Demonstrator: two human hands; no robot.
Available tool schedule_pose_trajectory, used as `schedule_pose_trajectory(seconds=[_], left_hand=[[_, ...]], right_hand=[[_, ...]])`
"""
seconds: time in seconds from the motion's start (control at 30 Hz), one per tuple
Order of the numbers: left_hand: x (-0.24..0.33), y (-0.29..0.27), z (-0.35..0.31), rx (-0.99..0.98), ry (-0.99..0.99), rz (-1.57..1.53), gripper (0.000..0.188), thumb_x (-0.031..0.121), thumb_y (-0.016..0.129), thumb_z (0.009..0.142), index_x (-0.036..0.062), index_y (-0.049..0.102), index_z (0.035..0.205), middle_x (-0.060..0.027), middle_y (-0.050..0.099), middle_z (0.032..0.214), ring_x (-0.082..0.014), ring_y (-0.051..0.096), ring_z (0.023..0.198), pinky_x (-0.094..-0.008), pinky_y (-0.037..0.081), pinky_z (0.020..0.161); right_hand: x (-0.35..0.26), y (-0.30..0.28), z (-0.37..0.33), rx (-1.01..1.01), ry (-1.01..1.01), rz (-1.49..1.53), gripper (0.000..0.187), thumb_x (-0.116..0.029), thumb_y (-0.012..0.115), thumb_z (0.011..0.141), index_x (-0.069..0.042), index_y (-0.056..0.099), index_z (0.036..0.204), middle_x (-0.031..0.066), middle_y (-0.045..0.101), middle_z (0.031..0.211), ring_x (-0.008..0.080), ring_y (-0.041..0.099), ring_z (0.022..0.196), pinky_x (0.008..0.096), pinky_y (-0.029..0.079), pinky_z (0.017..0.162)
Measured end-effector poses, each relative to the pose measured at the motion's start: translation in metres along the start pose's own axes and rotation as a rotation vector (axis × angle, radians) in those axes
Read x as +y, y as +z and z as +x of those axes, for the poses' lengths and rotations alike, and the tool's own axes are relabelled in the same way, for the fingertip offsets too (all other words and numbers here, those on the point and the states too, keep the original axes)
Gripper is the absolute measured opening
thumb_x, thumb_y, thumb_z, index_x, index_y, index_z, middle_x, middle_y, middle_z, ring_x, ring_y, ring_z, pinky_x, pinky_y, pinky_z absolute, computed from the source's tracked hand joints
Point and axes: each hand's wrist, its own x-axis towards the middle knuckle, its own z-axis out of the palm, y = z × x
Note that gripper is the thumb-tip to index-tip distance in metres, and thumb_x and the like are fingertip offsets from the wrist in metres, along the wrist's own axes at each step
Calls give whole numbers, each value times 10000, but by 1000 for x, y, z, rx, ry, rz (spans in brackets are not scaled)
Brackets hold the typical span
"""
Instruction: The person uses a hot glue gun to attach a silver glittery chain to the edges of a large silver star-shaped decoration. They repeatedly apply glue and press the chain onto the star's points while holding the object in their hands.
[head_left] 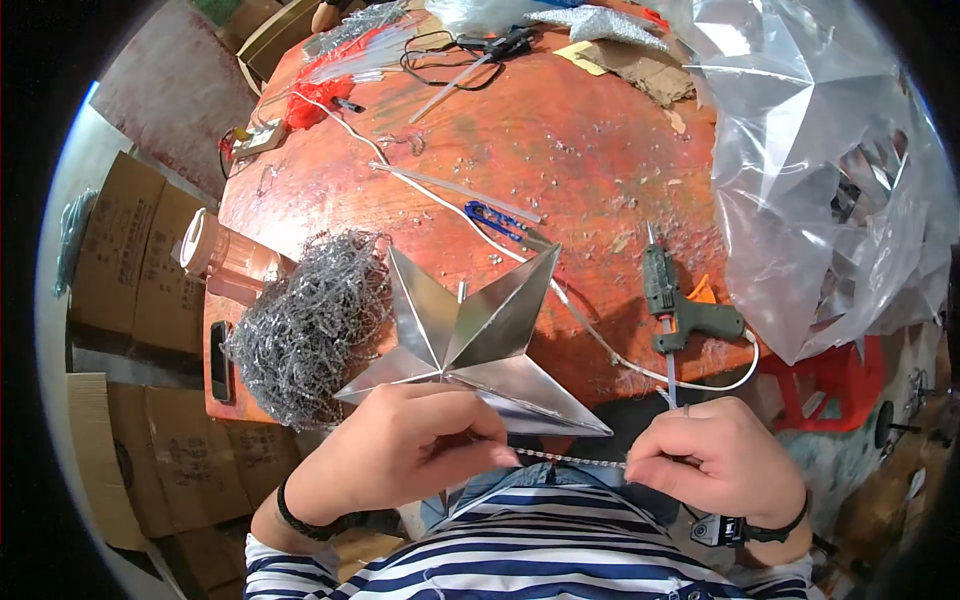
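Note:
Between my two hands a thin silver beaded trim [572, 459] is stretched almost level, just below a silver five-pointed star [490, 335]. My left hand [420, 440] pinches one end beside the star's lower points and partly hides them. At the other end my right hand [700, 450] is closed on the trim, below the glue gun. That dark green glue gun [680, 305] lies on the table with its nozzle pointing away and a clear glue stick in it. Left of the star sits a tangled heap of silver trim [310, 325].
Blue-handled snips [495, 222] and a white cord [425, 190] lie past the star on the red table [590, 130]. A pink plastic jug [230, 255] and a phone [220, 362] are at left. Plastic-bagged silver stars [790, 150] fill the right. Cardboard boxes [140, 250] stand beyond the left edge.

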Motion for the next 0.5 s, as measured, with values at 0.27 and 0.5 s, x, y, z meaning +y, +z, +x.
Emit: schedule_pose_trajectory(seconds=[0.27,0.5], left_hand=[[-5,-6,-20,77,-393,-429,104,-13,628,918,-19,695,997,-42,665,893,-57,611,719,-172,482,564],[-18,-2,-16,368,-336,-363,105,0,713,865,-31,613,876,-48,658,861,-56,613,770,-192,498,638]], right_hand=[[6,1,4,-102,52,31,136,-182,691,879,-57,669,830,92,653,731,263,644,648,343,478,566],[10,9,10,-50,36,75,125,-165,704,866,-49,668,833,88,674,773,265,653,664,336,495,575]])
